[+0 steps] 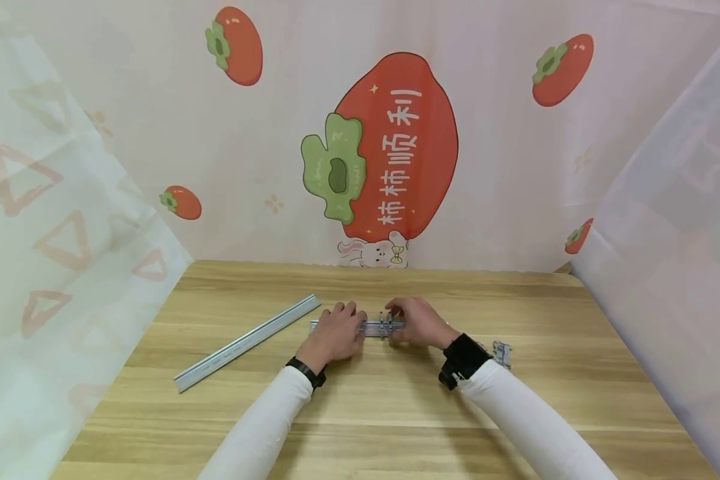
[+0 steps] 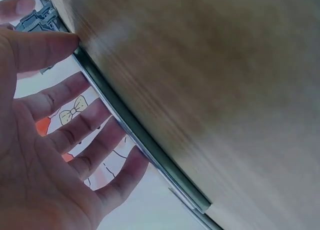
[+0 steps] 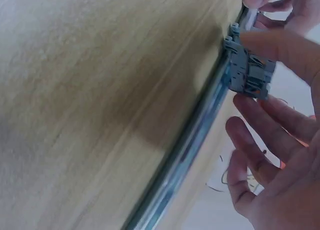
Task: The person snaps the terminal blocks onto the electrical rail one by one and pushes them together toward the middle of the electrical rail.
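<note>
A short metal rail point(image 1: 319, 325) lies flat in the middle of the wooden table point(image 1: 384, 413), and both hands are on it. My left hand point(image 1: 343, 320) holds its left part, thumb point(image 2: 45, 47) against the near edge and fingers point(image 2: 90, 122) over the far side. Grey terminal blocks point(image 1: 385, 325) sit clipped on the rail between the hands. My right hand point(image 1: 397, 319) pinches these blocks point(image 3: 250, 77), thumb point(image 3: 282, 47) on one side and fingers point(image 3: 265, 122) on the other. The rail point(image 3: 192, 142) runs on under the right palm.
A longer metal rail point(image 1: 246, 343) lies slanted on the table's left. A loose grey terminal block point(image 1: 501, 352) sits beside my right wrist. Printed cloth with orange fruit point(image 1: 396, 147) hangs behind the table, and sheer curtains close in both sides.
</note>
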The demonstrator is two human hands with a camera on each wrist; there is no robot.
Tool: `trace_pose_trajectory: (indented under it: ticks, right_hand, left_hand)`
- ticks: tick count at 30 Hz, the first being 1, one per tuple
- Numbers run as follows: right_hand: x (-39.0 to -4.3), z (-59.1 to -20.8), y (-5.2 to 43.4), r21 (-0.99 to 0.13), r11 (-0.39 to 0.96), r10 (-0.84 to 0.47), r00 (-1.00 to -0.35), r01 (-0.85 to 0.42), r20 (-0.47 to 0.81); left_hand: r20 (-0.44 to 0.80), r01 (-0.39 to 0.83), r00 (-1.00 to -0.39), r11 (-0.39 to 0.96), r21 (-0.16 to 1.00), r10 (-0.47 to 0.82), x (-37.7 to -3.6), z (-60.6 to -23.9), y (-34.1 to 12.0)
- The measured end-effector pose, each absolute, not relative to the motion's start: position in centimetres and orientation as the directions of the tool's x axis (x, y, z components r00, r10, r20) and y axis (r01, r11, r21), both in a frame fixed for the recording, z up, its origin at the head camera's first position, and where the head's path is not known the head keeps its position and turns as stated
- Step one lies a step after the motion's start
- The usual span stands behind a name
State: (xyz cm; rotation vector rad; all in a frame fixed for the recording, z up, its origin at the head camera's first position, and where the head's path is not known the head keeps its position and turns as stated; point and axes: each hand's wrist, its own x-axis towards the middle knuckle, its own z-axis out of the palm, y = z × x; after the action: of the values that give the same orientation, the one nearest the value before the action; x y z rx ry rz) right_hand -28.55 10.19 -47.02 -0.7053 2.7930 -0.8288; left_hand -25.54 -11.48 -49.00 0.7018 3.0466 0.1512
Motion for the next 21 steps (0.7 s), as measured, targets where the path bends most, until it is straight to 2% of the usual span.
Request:
trace_pose_trajectory:
  ticks: [5,10,15,21]
  right_hand:
    - [-28.1,-45.9,12.4,-0.589,0.712,-0.495,-0.868,-0.381,-0.037]
    - [-27.2,-44.4,16.6,-0.539,0.745,-0.494,-0.868,-0.393,-0.050]
    - [-25.7,-44.1,20.6,-0.399,0.808,-0.470,-0.883,-0.434,0.010]
    - [-24.3,-45.4,22.9,-0.172,0.831,-0.509,-0.848,-0.529,0.145]
  left_hand:
    - [0.025,0.438,-0.898,0.893,0.100,0.438,-25.3,-48.9,-11.4]
    - [0.026,0.442,-0.896,0.889,0.122,0.442,-25.2,-48.9,-11.4]
    - [0.029,0.444,-0.896,0.887,0.125,0.444,-25.2,-49.0,-11.5]
    - [0.044,0.447,-0.894,0.886,0.119,0.445,-25.3,-49.1,-11.3]
